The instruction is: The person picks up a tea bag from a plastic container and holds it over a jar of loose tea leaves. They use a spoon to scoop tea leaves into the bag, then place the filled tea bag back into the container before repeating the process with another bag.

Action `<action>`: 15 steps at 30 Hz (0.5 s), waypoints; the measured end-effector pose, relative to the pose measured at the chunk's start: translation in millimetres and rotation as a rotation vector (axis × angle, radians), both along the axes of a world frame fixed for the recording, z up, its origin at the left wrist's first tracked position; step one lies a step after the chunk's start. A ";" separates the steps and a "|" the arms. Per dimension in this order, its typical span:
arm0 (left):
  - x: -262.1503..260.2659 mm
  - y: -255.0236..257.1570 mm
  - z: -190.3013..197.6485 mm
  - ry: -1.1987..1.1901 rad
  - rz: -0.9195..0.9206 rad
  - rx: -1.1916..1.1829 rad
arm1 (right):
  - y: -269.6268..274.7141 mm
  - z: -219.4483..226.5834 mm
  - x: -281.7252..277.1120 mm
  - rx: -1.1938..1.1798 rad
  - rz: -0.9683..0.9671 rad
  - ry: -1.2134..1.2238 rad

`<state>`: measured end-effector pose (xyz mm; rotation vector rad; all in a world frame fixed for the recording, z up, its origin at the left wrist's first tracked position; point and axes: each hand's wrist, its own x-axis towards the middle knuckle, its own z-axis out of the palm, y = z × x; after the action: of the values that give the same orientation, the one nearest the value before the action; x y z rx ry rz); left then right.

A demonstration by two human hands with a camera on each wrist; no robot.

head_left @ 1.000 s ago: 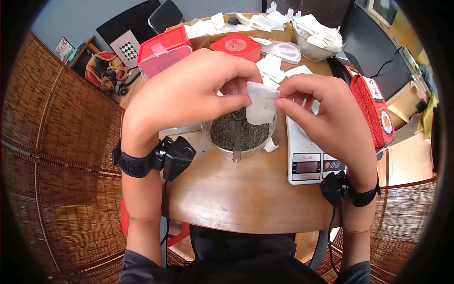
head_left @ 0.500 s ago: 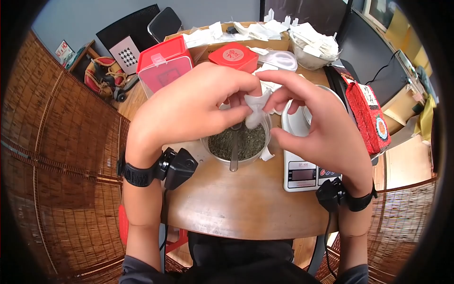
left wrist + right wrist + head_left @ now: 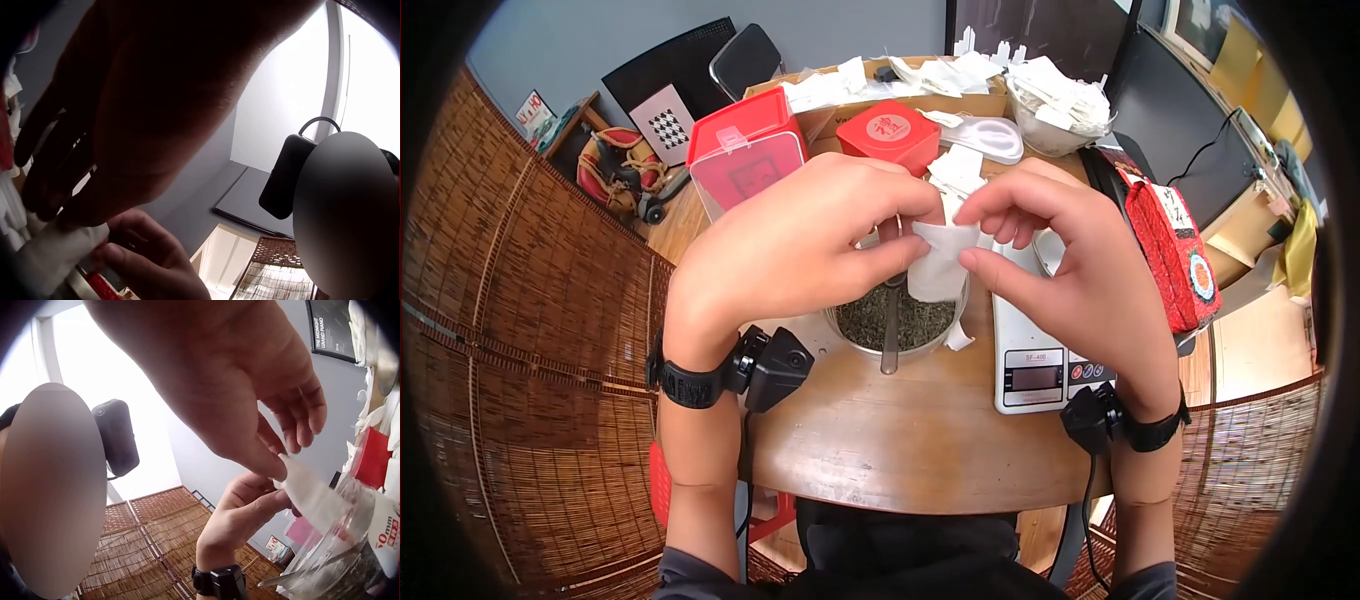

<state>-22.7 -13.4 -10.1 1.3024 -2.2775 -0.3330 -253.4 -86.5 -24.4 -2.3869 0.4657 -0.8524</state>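
Note:
A small white tea bag point(image 3: 940, 265) hangs over a clear bowl point(image 3: 948, 335) of dried green leaves point(image 3: 870, 318). My left hand point(image 3: 820, 240) pinches its upper left edge between thumb and fingers. At the upper right edge, the thumb and forefinger of my right hand point(image 3: 1080, 265) pinch the same bag; the right wrist view shows this pinch on a corner of the bag point(image 3: 312, 497). The other right fingers are loosely bent. A metal spoon point(image 3: 890, 335) stands in the leaves, its handle leaning over the near rim.
A white kitchen scale point(image 3: 1030, 375) lies right of the bowl. Behind are a red-lidded clear box point(image 3: 750, 165), a red box point(image 3: 890, 135), and a bowl point(image 3: 1060, 130) heaped with white bags. A red package point(image 3: 1170, 250) stands at the right edge.
The right hand let go of the tea bag and spread its fingers, then came back to its upper edge. The bag looked narrow and crumpled half a second ago; now it hangs flatter and lower.

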 end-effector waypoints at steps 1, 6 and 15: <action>-0.4 0.2 1.0 -0.015 0.009 0.021 | -0.3 1.2 -0.8 0.001 0.000 0.001; -3.1 1.0 2.3 0.077 0.046 -0.049 | -2.0 3.3 -2.6 0.108 0.031 0.031; -4.4 0.9 3.3 0.153 0.118 -0.084 | -8.7 -1.4 1.9 0.334 0.010 -0.099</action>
<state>-27.1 -12.5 -6.7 1.3150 -2.0569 -0.2829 -251.4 -95.2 -25.8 -2.0309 0.5124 -0.8137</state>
